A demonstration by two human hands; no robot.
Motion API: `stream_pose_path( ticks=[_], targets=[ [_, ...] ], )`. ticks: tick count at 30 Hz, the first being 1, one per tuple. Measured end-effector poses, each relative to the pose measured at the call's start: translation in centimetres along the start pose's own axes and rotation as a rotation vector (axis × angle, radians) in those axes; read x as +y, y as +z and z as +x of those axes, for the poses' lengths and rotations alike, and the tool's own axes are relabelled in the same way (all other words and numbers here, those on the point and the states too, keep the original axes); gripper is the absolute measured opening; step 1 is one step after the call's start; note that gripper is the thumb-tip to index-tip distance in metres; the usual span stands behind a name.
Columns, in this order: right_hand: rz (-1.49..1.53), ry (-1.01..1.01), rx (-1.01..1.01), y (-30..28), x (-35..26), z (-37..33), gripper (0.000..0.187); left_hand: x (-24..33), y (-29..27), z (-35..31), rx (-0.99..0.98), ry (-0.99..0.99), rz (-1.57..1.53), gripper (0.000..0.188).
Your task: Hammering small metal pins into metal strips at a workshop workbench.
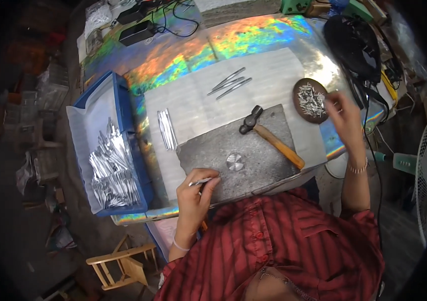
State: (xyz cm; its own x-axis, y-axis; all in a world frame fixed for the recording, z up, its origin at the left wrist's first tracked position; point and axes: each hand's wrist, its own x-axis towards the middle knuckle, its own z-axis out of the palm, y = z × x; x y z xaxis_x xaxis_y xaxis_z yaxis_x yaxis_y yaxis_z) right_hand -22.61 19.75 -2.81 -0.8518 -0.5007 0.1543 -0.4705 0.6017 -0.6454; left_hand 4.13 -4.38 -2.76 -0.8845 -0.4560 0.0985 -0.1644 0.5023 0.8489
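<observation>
My left hand point(193, 194) pinches a short silver metal rod point(200, 181) at the near-left edge of a grey metal plate point(206, 156). My right hand point(345, 120) is at the right rim of a round brown bowl point(299, 108) filled with small silver pins point(311, 100). The right fingertips look drawn together; whatever they may hold is too small to make out. On the plate sits a round silver disc point(234, 162). Behind it lies a hammer point(276, 143) with a wooden handle, its head toward the far side.
Left, a blue bin point(141, 168) holds many silver rods point(116, 173). More rods lie on the white sheet point(193, 110), one bundle point(166, 129) left and several loose ones point(231, 84) at the back. A black bag point(351, 45) and cables are far right; a fan guard point(426, 175) stands right.
</observation>
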Motion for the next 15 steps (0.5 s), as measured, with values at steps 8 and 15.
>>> stream_pose_path(
  ticks=[8,15],
  targets=[
    [-0.222,-0.318,-0.284,4.3,-9.4,-5.3,0.035,0.5,1.0,0.9,-0.085,-0.242,-0.365,0.015],
    [-0.338,-0.332,-0.223,5.3,-10.0,-5.2,0.024,-0.2,1.9,1.4,-0.099,-0.197,-0.383,0.012]
  ],
)
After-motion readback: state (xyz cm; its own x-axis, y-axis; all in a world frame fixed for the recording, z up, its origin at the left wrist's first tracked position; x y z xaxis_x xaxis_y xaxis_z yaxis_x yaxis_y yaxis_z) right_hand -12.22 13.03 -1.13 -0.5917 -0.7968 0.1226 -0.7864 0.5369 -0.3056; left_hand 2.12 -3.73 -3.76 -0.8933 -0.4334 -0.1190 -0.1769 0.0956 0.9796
